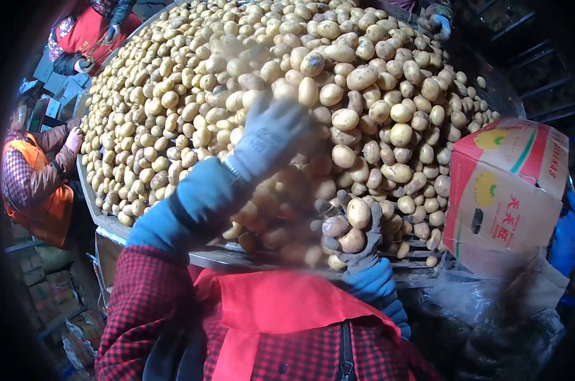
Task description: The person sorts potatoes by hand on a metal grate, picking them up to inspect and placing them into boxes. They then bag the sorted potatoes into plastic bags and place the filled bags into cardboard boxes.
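A large heap of potatoes [173, 98] covers the table in front of me. My left hand [275, 136], in a grey glove, reaches across the middle of the heap with its back towards me; its fingers are blurred, and what lies under the palm is hidden. Near the table's front edge, my right hand [362, 244], also gloved, is turned palm up with its fingers curled round a few potatoes [352, 240]. Three of them show clearly in that hand. Blue sleeve covers [189, 203] run up both forearms.
A red and white cardboard box [507, 184] stands tilted at the right edge, above crumpled clear plastic [468, 295]. A person in an orange vest [43, 184] stands at the left. Another in a red apron [94, 35] is at the upper left. A gloved hand [440, 26] shows at the upper right.
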